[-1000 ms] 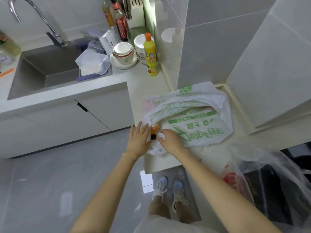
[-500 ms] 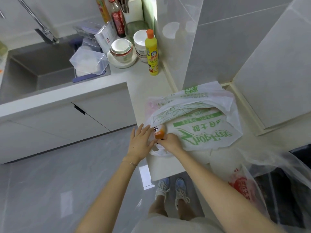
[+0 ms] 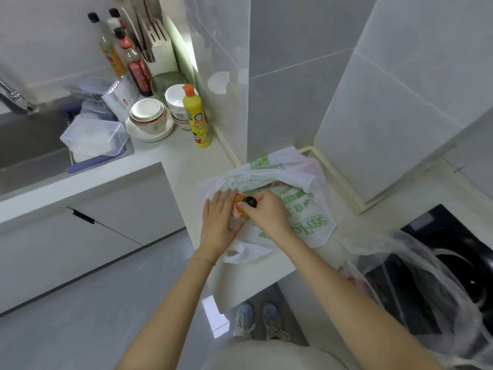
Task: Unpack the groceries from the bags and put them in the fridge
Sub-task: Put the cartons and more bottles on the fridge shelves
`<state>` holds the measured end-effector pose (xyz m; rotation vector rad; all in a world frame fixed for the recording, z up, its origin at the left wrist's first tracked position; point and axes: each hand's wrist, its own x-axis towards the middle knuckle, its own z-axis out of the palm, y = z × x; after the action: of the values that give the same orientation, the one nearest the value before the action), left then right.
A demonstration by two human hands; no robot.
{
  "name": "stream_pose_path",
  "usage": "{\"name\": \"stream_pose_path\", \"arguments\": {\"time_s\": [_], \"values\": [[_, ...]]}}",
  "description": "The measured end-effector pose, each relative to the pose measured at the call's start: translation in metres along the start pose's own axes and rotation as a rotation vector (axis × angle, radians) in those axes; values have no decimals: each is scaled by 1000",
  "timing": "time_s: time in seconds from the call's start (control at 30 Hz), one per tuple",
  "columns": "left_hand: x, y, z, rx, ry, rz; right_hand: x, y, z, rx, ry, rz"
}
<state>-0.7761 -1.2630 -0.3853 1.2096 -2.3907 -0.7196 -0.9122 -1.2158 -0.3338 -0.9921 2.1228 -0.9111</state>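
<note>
Right hand grips the bottle near its cap, fingers curled. Left hand rests against the bottle's far side, fingers straight. Counter: pale, smooth, hard. Bag: thin white film, green print, crumpled, lying flat. Bottle: small, orange, at the bag mouth, cap end up. Cap: black, round.
</note>
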Motion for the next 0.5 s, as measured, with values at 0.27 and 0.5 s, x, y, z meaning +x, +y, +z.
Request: {"name": "stream_pose_path", "arguments": {"time_s": [0.27, 0.5], "values": [[19, 14, -12, -267, 21, -86, 9, 4, -44, 0, 4, -158], [20, 18, -10, -417, -35, -122, 43, 53, -61, -299, -17, -227]]}}
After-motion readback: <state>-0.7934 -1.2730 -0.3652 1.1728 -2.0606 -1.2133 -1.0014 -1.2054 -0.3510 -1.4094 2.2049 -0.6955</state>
